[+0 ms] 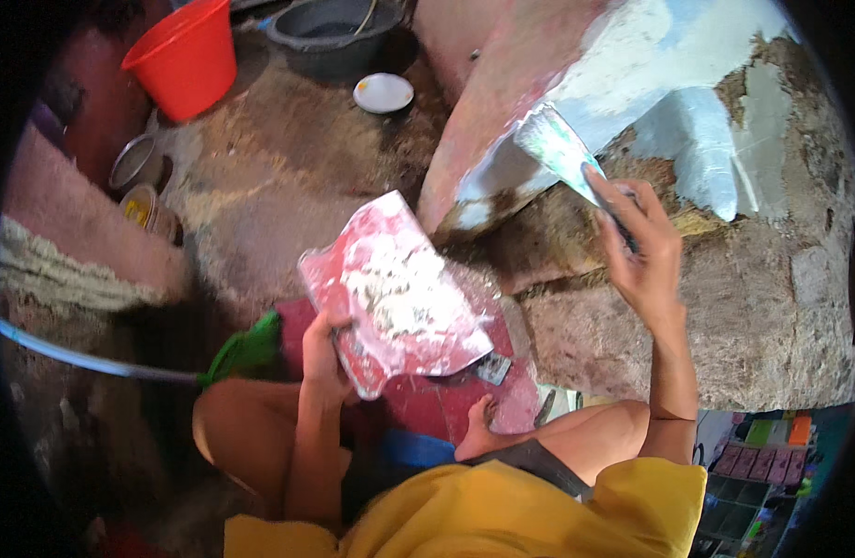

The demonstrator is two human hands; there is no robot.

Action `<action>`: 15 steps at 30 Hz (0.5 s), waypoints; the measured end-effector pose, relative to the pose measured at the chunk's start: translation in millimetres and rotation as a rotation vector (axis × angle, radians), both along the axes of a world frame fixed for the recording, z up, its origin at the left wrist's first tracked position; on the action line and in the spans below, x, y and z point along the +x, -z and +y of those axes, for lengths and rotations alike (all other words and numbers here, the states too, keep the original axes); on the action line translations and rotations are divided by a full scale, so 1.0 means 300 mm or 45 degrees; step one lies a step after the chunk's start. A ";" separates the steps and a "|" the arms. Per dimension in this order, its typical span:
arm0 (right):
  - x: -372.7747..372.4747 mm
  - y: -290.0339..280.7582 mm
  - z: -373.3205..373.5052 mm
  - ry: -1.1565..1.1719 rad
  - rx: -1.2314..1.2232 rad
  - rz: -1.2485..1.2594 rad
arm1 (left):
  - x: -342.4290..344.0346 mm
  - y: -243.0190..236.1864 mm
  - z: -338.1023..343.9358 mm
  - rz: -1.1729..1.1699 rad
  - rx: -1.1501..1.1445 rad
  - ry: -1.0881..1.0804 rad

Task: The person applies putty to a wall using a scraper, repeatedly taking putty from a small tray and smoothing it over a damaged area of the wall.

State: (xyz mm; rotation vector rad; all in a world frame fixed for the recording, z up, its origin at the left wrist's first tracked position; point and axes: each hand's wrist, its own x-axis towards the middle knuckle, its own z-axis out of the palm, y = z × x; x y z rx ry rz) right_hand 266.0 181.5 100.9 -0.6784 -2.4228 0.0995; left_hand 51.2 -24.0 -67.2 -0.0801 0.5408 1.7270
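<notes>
My left hand (323, 352) grips the edge of a red board (323, 272) smeared with white, its thumb on top. A lumpy heap of white putty (376, 279) covers the board's middle. My right hand (646, 246) is wrapped round the handle of a putty knife (559, 149), whose wide blade is coated in white and pale green. The blade's tip is at the corner edge of a wall (623, 70) covered in wet-looking white and pale blue; whether it presses on the surface I cannot tell. Rough brown plaster (669, 307) shows below the coated part.
Beyond the board, a red bucket (187, 60), a dark basin (330, 46) and a white lid or dish (384, 93) stand on the stained floor. Small tubs (139, 163) are at the left. A green broom or brush head (244, 349) lies beside my left knee.
</notes>
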 end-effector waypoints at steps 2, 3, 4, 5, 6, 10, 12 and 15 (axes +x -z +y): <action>0.033 0.024 -0.016 -0.283 -0.417 0.012 | -0.004 -0.006 -0.006 -0.027 0.029 0.004; 0.047 0.032 -0.024 -0.415 -0.617 0.020 | -0.005 0.008 -0.010 -0.047 0.065 0.005; 0.065 0.089 -0.030 -0.519 -0.799 0.104 | -0.011 0.026 -0.012 -0.107 0.141 0.036; 0.056 0.125 -0.054 -0.587 -0.857 0.146 | -0.009 0.019 -0.013 -0.137 0.185 0.054; 0.053 0.169 -0.083 -0.585 -0.880 0.166 | -0.005 0.007 -0.018 -0.167 0.230 0.071; 0.027 0.288 -0.168 -0.604 -0.763 0.186 | -0.006 -0.020 -0.030 -0.277 0.389 0.076; 0.034 0.300 -0.178 -0.561 -0.719 0.156 | -0.012 -0.019 -0.034 -0.256 0.417 0.043; 0.083 0.294 -0.165 -0.500 -0.677 0.062 | -0.014 -0.029 -0.039 -0.221 0.383 0.024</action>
